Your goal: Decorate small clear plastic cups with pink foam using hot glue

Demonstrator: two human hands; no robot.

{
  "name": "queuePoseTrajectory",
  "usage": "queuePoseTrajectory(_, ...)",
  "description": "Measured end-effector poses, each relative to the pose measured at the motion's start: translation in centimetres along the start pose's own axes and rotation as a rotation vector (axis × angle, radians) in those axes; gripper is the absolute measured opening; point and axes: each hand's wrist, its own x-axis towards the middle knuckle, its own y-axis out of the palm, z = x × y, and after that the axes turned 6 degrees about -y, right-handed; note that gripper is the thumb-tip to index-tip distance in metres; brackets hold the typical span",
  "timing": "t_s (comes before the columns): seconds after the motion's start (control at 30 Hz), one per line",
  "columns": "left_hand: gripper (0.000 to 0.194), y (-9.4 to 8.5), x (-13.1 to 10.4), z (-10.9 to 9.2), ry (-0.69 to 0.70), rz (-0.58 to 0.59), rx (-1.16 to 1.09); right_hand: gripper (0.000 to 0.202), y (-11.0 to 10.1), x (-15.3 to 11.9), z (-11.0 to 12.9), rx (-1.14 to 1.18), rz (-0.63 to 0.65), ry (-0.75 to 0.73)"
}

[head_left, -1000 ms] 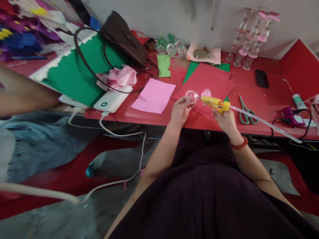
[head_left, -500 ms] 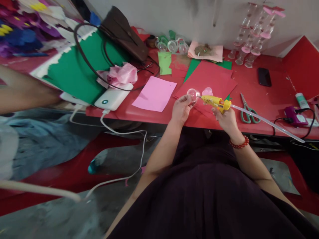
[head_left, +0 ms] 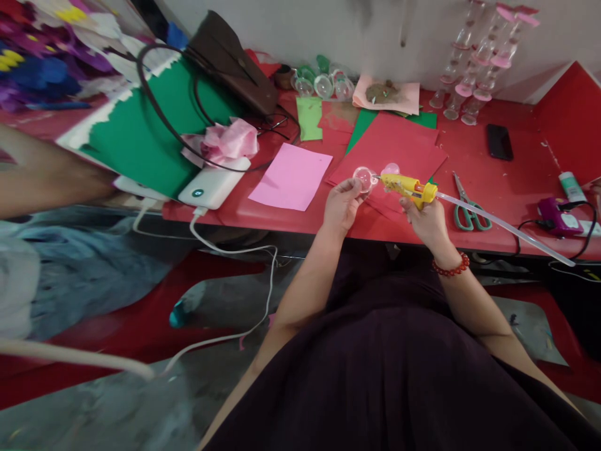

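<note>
My left hand [head_left: 345, 203] pinches a small clear round plastic piece [head_left: 364, 178] above the red table. In my right hand [head_left: 427, 219] is a yellow glue gun [head_left: 406, 187], its nozzle at the right rim of the clear piece; whether it touches I cannot tell. A long translucent glue stick [head_left: 504, 228] sticks out from the back of the gun. Just behind the gun lies a pink round piece [head_left: 390, 169], partly covered by it. Red paper [head_left: 389, 141] is spread beneath and behind both hands.
Green-handled scissors [head_left: 471, 216] lie right of my right hand, with a phone [head_left: 499, 143] farther back. Left are a pink sheet [head_left: 292, 176] and a white power bank [head_left: 216, 185]. Stacked clear plastic columns [head_left: 479, 62] stand by the wall. Another person's arm [head_left: 47, 169] reaches in from the left.
Both hands stay almost in place. The glue gun has shifted very slightly to the right, and its nozzle remains by the rim of the clear piece.
</note>
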Motion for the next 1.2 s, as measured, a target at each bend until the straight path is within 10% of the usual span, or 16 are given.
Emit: queuePoseTrajectory(1.2, 0.027, -0.6, 0.3, 0.1, -0.009, 0.021, -0.01, 0.045, 0.4, -0.3, 0.4, 0.021, -0.042, -0.077)
